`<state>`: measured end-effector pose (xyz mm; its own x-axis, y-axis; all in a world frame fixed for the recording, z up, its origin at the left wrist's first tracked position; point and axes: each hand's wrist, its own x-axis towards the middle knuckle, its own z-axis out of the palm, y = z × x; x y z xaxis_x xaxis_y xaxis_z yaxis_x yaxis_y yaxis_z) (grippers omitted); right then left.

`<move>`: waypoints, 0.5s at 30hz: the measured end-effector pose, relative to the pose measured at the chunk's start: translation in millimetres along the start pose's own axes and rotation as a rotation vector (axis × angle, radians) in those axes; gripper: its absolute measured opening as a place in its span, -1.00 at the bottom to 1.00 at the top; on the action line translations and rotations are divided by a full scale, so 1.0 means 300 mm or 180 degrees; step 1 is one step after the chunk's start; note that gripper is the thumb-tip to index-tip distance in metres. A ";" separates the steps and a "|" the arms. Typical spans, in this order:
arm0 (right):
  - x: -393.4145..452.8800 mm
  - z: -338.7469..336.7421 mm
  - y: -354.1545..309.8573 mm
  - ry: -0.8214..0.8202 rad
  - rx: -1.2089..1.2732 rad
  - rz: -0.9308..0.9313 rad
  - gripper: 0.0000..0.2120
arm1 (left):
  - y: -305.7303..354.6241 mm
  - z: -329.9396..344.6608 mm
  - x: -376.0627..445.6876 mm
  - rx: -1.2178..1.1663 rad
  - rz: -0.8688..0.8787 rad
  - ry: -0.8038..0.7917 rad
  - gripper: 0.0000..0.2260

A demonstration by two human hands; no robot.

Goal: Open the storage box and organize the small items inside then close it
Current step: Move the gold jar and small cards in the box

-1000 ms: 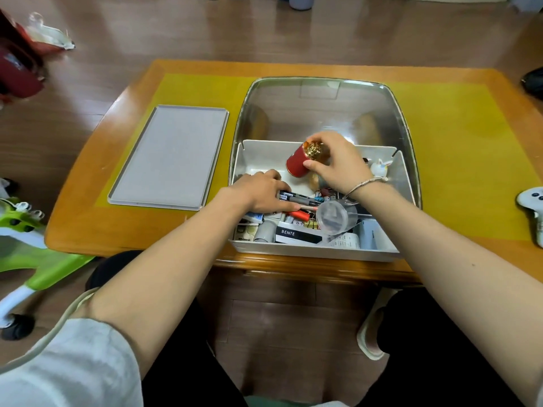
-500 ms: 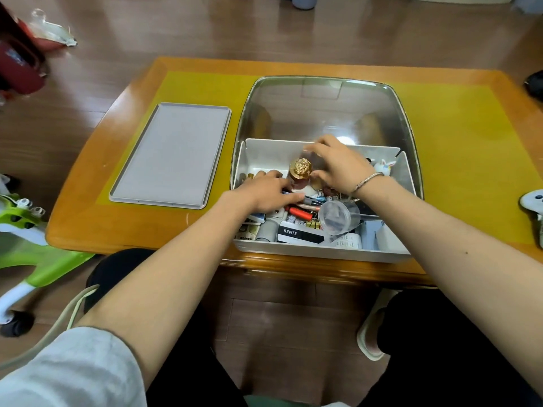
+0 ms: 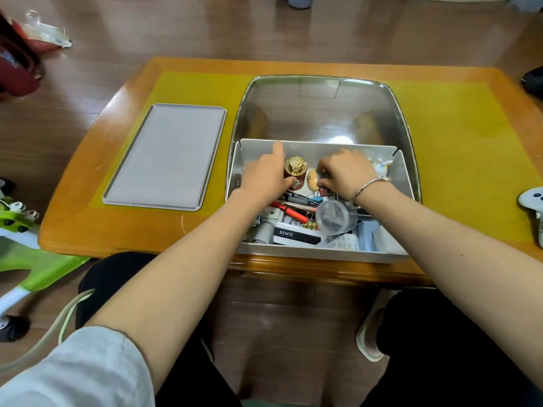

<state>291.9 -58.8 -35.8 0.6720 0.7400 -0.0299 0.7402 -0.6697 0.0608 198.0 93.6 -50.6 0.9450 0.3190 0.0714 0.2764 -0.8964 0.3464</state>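
The white storage box (image 3: pixel 320 253) sits at the table's near edge, its clear lid (image 3: pixel 320 113) swung open behind it. A red bottle with a gold cap (image 3: pixel 295 173) stands upright near the box's back wall. My left hand (image 3: pixel 263 179) rests against the bottle's left side, thumb on it and index finger stretched out. My right hand (image 3: pixel 346 171) is just right of a tan figure (image 3: pixel 312 179), fingers curled down among small clips; what they grip is hidden. Pens, a red marker (image 3: pixel 289 212), a clear cup (image 3: pixel 335 217) and a black BENTE box (image 3: pixel 296 236) fill the front.
A flat grey tray (image 3: pixel 164 157) lies on the yellow mat (image 3: pixel 458 142) left of the box. A white game controller (image 3: pixel 533 208) lies at the table's right edge. A small bunny figure (image 3: pixel 382 165) stands in the box's back right corner. A green ride-on toy (image 3: pixel 20 248) is on the floor at left.
My right hand stood the red bottle upright in the box, let go and moved right. My left hand moved forward from the pens to the bottle's side.
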 end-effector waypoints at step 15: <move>-0.011 0.006 -0.017 0.0035 -0.0315 0.0252 -0.77 | 0.014 0.053 0.034 0.0033 0.0345 -0.0056 -0.63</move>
<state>286.1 -57.9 -37.9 0.7275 0.6860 -0.0104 0.6783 -0.7169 0.1609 211.5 88.1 -63.2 0.9724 0.2145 0.0914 0.1740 -0.9286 0.3277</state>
